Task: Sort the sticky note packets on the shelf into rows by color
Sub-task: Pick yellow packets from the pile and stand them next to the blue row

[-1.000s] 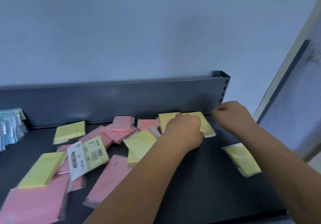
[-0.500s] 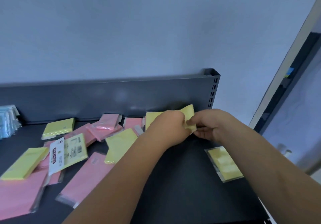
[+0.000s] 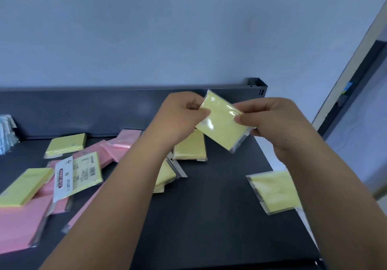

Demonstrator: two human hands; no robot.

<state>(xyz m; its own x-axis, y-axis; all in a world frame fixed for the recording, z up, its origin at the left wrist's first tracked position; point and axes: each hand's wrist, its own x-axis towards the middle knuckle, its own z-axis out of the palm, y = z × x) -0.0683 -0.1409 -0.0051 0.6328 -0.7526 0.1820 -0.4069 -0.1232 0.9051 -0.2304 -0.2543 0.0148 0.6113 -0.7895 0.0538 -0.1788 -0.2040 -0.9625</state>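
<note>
While both hands are holding one yellow packet (image 3: 221, 121) in the air above the dark shelf (image 3: 209, 207), the sorting is sitting at the placement step. The left hand (image 3: 180, 114) is pinching the packet's left edge with closed fingers; the right hand (image 3: 270, 119) is pinching its right edge likewise. One placed yellow packet (image 3: 274, 190) is lying alone near the shelf's right end, so the next move is probably calling for lowering the held packet beside it, aligned to begin a row. Mixed pink packets (image 3: 21, 223) and yellow ones, including a labelled packet (image 3: 79, 173), are lying jumbled at the left. A raised back panel (image 3: 83, 110) is bordering the shelf, a pale wall (image 3: 167, 28) is rising behind, and a doorway (image 3: 356, 102) is showing at right.
</note>
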